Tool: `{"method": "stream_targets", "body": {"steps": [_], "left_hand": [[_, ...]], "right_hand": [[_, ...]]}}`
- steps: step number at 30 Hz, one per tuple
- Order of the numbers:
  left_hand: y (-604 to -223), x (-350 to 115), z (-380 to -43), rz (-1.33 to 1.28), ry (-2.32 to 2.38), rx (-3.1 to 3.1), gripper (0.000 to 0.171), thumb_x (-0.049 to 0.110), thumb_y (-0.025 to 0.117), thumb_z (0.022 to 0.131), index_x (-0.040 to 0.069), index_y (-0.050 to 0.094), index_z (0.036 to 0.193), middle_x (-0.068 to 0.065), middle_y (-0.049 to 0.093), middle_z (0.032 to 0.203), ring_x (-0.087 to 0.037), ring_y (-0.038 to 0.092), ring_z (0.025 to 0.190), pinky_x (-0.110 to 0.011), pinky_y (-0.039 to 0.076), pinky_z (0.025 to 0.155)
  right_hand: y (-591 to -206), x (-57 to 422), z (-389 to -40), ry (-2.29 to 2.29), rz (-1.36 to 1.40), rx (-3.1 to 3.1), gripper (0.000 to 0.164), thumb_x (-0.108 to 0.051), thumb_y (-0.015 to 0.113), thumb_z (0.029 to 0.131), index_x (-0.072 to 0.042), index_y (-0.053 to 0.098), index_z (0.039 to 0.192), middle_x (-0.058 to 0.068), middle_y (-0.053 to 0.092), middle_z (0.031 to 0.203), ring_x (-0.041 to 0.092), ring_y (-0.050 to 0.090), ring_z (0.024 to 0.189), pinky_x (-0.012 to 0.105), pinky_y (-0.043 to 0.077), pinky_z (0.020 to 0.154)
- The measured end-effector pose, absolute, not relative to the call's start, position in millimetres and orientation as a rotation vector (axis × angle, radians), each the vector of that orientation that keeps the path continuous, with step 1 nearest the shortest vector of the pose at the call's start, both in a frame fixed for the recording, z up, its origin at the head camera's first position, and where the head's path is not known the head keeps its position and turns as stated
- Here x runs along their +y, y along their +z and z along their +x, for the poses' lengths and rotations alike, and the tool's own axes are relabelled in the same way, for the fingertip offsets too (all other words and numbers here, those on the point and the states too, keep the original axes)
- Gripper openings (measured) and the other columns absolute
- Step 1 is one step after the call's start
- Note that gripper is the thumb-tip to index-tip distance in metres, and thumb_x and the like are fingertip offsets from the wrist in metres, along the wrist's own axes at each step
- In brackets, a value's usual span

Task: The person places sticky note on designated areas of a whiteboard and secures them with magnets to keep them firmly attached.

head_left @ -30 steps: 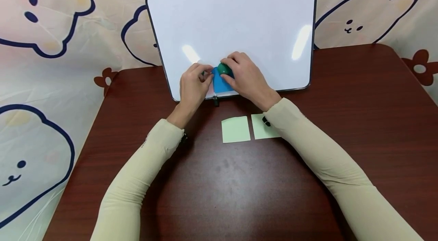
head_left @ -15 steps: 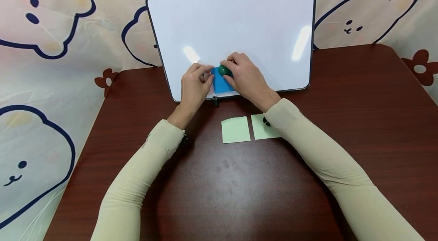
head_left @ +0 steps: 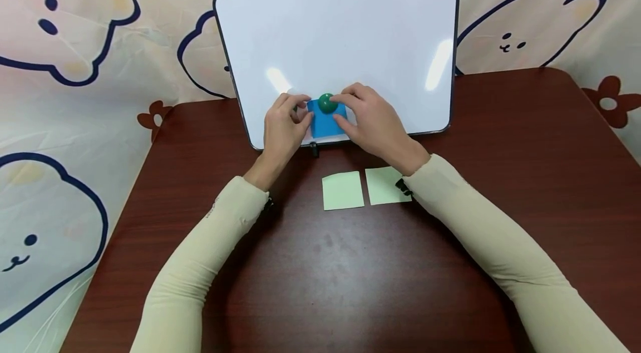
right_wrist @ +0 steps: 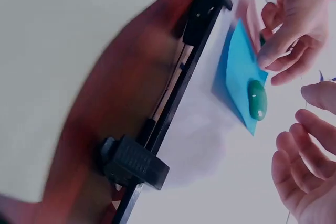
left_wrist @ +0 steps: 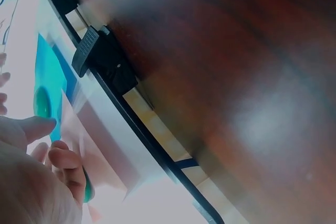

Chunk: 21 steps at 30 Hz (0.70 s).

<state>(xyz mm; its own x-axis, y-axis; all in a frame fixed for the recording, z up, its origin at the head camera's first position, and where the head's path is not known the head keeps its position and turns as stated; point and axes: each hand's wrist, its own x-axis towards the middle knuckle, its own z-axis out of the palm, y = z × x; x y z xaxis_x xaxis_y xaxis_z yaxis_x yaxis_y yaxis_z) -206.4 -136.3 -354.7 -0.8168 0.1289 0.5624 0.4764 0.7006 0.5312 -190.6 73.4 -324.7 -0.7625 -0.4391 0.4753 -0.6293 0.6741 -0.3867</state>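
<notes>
A blue sticky note (head_left: 326, 126) lies against the lower part of the whiteboard (head_left: 345, 24), its lower edge standing off the surface. A round green magnet (right_wrist: 257, 99) sits on the note near its top. My left hand (head_left: 284, 123) holds the note's left edge at thumb and index finger. Beneath that hand, a pink sticky note (left_wrist: 86, 142) is on the board with another green magnet (left_wrist: 87, 186), mostly hidden by fingers. Just right of the blue note, my right hand (head_left: 373, 122) has its fingers spread, apart from the magnet in the right wrist view.
Two pale green sticky notes (head_left: 343, 190) lie on the dark wooden table (head_left: 330, 286), below the board. Black clip-like feet (left_wrist: 107, 59) grip the board's lower edge. A cartoon-print cloth (head_left: 55, 119) hangs behind.
My right hand has let go of the green magnet and drawn slightly right, uncovering more of the blue note. The left hand stays at the note's left edge.
</notes>
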Motion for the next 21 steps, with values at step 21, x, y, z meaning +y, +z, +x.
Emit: {"method": "stream_targets", "body": {"steps": [21], "left_hand": [[-350.9,-136.3,-169.0,-0.459,-0.98,-2.79,0.026,0.022,0.08,0.085,0.007,0.072,0.105,-0.009,0.064,0.094,-0.023,0.063,0.083,-0.038,0.054,0.075]], "right_hand": [[-346.8,120.1,-143.8,0.417,1.073,-2.493,0.029,-0.025,0.066,0.094,-0.006,0.071,0.116,0.011,0.066,0.111,0.028,0.062,0.099,0.04,0.054,0.085]]}}
